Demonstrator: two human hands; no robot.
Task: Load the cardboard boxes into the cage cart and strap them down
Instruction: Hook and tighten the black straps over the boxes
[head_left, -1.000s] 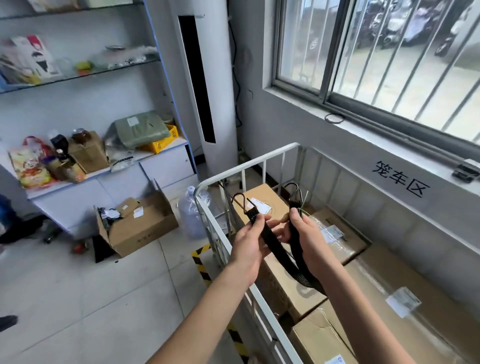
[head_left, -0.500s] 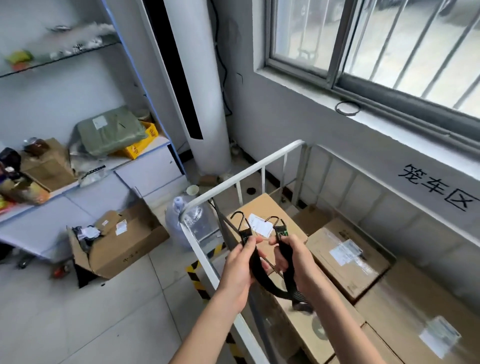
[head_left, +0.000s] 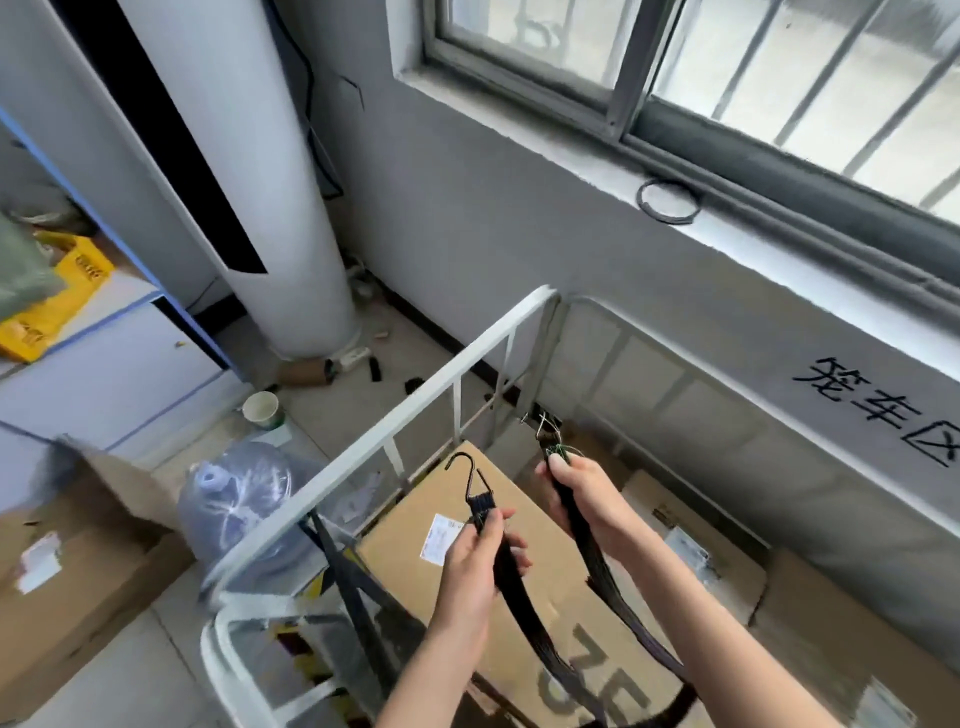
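Clamping the strap, left hand and right hand hover over boxes in the cage cart.

Flat daylight pours through the barred window at upper right, its panes blown out almost to white, washing the grey wall evenly and leaving only soft, faint shadows. Motion blur smears the lower left, where the cage cart rail, a water jug and an open carton lose their edges, while the left hand, right hand and strap read fairly crisp. The wide lens bows the window frame and the white column near the margins.
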